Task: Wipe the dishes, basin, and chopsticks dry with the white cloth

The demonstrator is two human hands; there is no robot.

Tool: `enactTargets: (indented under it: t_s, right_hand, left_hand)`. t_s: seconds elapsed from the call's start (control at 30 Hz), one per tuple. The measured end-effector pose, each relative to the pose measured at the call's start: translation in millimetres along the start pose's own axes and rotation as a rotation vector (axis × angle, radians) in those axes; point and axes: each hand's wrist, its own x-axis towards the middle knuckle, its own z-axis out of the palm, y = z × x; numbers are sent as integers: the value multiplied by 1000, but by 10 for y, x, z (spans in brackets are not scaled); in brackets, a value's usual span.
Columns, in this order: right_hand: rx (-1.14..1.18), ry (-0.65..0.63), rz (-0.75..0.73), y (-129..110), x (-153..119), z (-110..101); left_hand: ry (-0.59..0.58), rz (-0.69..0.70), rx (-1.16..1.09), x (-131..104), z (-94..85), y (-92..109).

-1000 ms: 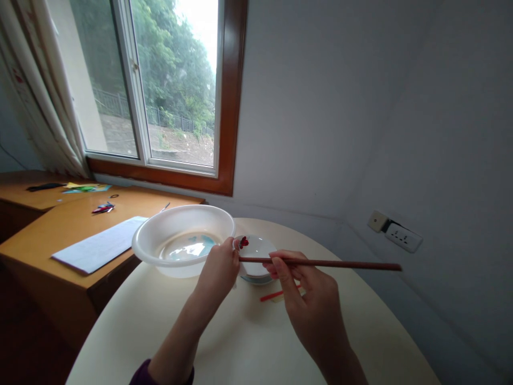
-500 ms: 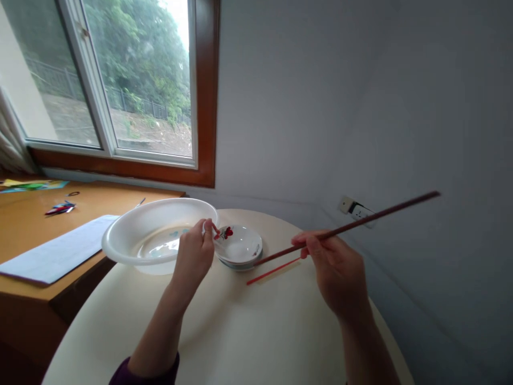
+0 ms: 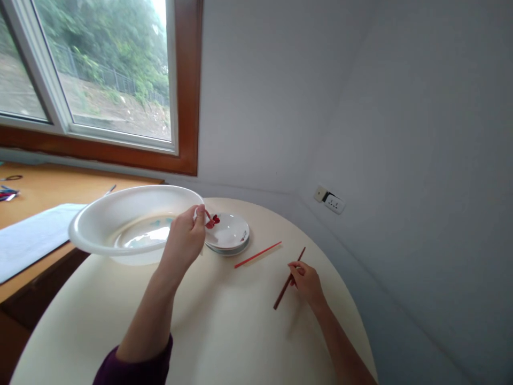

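Observation:
My left hand (image 3: 184, 238) is closed on a white spoon with a red pattern, held between the basin and the plates; the fingers cover part of it. My right hand (image 3: 306, 280) pinches a dark brown chopstick (image 3: 282, 292) low over the right side of the round table (image 3: 240, 337). A red stick (image 3: 257, 254) lies on the table between the plates and my right hand. Stacked white plates (image 3: 232, 232), the top one with red flowers, sit just right of the large white basin (image 3: 136, 214).
On the left stands a wooden desk (image 3: 92, 181) bearing a white sheet (image 3: 36, 235), a pen (image 3: 110, 189) and small dark items (image 3: 8, 192). A wall socket (image 3: 334, 203) and a window (image 3: 112, 75) are beyond the tables.
My right hand has moved down and away from the plates, and the chopstick now tilts steeply, low over the table. The view has shifted right; my left hand stays beside the plates.

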Motion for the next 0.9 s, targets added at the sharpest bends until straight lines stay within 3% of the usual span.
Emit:
enactTargets:
  t_s: [0.23,0.4,0.67,0.9]
  right_hand:
    - [-274,7,-19,-27,-84,98]
    - [-388,-16,-40,-21,-110,147]
    - [-428,12,-63,25,-109,167]
    - [-387,113,-152,116,-65,183]
  left_hand:
    - [20,-10,-47,45,-38,-132]
    - [14,-15,-71,36,-34,-116]
    - [-8,-25,-99,26,-20,-116]
    - [-3,-30,-98,44,-1,-163]
